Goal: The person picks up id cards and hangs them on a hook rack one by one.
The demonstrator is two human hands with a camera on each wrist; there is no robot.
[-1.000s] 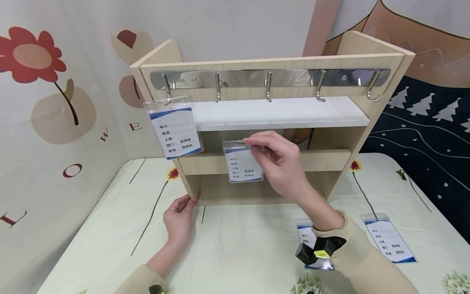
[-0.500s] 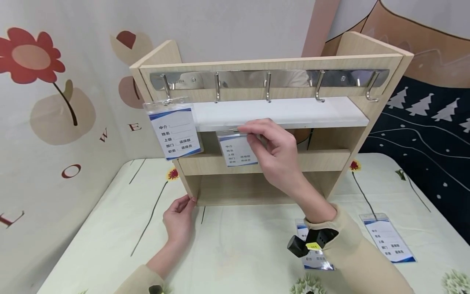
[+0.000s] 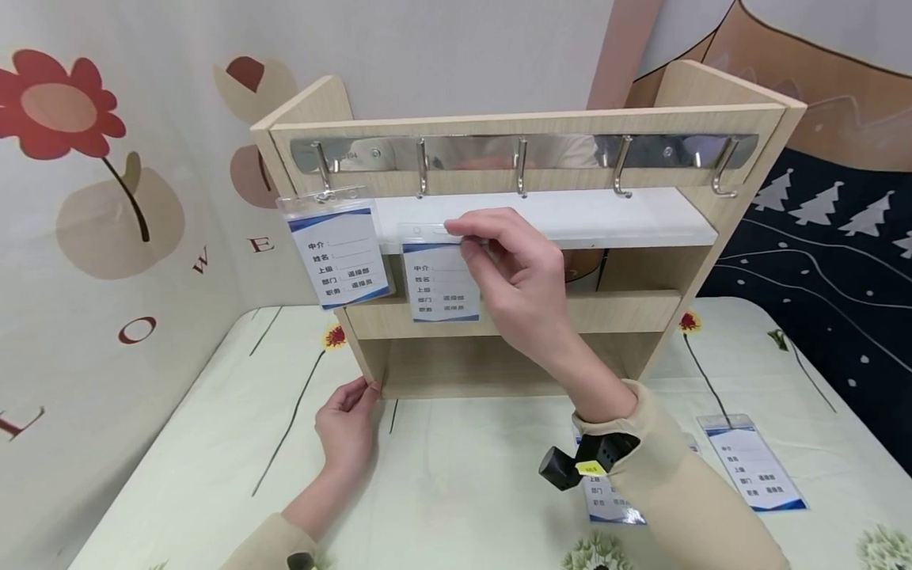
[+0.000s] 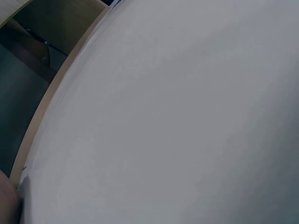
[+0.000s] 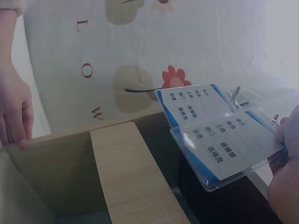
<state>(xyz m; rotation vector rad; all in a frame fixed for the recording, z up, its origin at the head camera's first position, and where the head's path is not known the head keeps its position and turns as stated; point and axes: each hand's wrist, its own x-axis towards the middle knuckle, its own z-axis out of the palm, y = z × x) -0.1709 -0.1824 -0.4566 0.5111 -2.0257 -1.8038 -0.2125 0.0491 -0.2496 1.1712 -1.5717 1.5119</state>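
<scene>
In the head view my right hand pinches a clear-sleeved ID badge by its top right corner. This badge is just below the second hook of the metal strip, in front of the white shelf board. Another ID badge hangs from the leftmost hook. The right wrist view shows the held badge overlapping the hanging badge. My left hand grips the lower left front corner of the wooden shelf; its fingers reach the shelf's edge.
Three more hooks, bare, line the strip to the right, such as the middle hook. On the flowered tablecloth lie a badge partly behind my right wrist and another badge farther right. A patterned curtain stands behind.
My right hand has raised the badge and carried it left, from before the lower shelf to just under the second hook. The left hand has stayed at the shelf corner.
</scene>
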